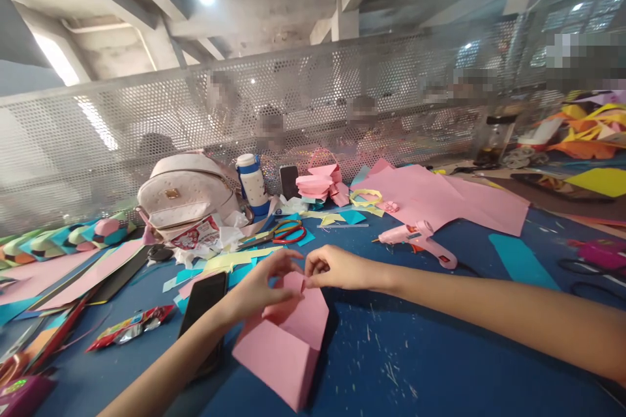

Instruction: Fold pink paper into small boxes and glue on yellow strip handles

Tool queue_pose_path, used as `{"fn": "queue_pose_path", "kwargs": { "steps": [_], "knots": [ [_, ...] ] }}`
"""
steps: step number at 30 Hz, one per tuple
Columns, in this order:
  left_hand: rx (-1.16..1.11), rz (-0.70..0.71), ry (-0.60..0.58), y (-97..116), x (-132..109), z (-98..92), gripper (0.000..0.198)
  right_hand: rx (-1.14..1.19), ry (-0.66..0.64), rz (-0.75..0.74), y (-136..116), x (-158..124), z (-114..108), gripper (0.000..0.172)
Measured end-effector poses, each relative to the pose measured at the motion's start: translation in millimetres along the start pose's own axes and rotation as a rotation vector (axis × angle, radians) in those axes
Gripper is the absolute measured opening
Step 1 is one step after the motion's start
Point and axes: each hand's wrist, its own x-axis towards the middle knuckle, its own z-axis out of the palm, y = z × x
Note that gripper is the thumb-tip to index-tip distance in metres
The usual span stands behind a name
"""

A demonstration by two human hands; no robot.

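A folded piece of pink paper (276,355) with creased, box-like sides lies in front of me on the blue table. At its far end, my left hand (264,283) curls around a raised flap, thumb on the near side. My right hand (330,267) is closed, its thumb and forefinger pinching the paper's far right edge close to the left fingertips. Part of that far end is hidden behind the fingers. Beneath my left forearm lies a black phone (205,306). A pink hot glue gun (420,241) rests on the table beyond my right forearm.
Red-handled scissors (288,231) and paper scraps lie beyond my hands. A pale backpack (190,192), a white-and-blue bottle (253,184) and large pink sheets (435,192) are along the perforated metal screen (313,104). A red snack packet (132,327) is at left, a blue strip (521,260) at right.
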Motion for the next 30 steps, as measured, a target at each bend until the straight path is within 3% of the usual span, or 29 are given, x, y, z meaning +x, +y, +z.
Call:
{"fn": "queue_pose_path", "kwargs": {
  "steps": [3,5,7,9,12,14,17,19,25,30],
  "knots": [
    [0.163,0.181,0.275,19.8,-3.3,-14.8,0.023,0.027,0.166,0.003,9.0,-2.1,4.3,0.015],
    [0.299,0.27,0.368,36.4,-9.0,-18.0,0.017,0.033,0.241,0.015,15.6,-5.3,6.5,0.012],
    [0.472,0.329,0.301,50.1,-16.4,-11.1,0.018,0.029,0.27,0.027,21.2,-9.5,8.0,0.012],
    [0.663,0.383,0.15,55.7,-23.6,5.1,0.021,0.006,0.268,0.036,24.8,-14.5,8.4,0.016],
    [0.97,0.437,-0.004,44.9,-29.7,35.4,0.015,-0.063,0.237,0.044,24.6,-24.3,6.3,0.02],
    [1.12,0.526,0.035,29.4,-29.4,51.1,0.017,-0.106,0.207,0.051,21.4,-32.2,3.3,0.015],
    [1.234,0.711,0.23,9.0,-25.3,62.5,0.017,-0.236,0.224,0.02,15.3,-44.9,-1.4,0.003],
    [1.253,0.757,0.296,3.3,-23.5,64.3,0.023,-0.379,0.284,-0.048,12.7,-52.6,-3.3,0.009],
    [1.272,0.712,0.256,5.4,-32.4,66.1,0.029,-0.538,0.313,-0.276,18.6,-66.4,-2.1,0.02],
    [1.212,0.656,0.244,-0.6,-40.0,68.9,0.027,-0.556,0.289,-0.305,25.7,-67.1,-1.1,0.021]
  ]
}}
